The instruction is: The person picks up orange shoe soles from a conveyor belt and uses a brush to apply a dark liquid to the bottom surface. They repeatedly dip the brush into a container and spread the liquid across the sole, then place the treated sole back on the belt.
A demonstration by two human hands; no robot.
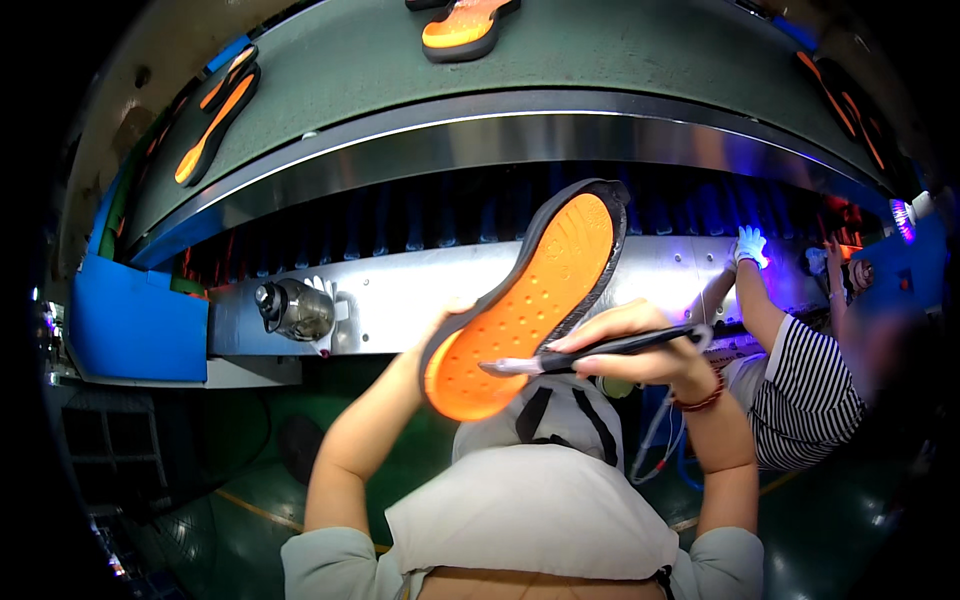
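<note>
My left hand (447,318) is closed on a shoe sole (530,285), its fingers mostly hidden behind the sole. The sole is orange inside with small dimples and a black rim, and it stands tilted with one end up and to the right. In my right hand (640,345) is a brush (620,345) with a dark handle, gripped like a pen. The brush's pale tip touches or hovers just over the orange face near the sole's lower end; I cannot tell which.
Ahead runs a green conveyor belt (340,70) with a metal edge, carrying more orange and black soles (218,130). A glass jar (298,310) stands on the metal ledge (400,290) at left. To the right, a person in a striped top (805,400) reaches out a gloved hand (750,247).
</note>
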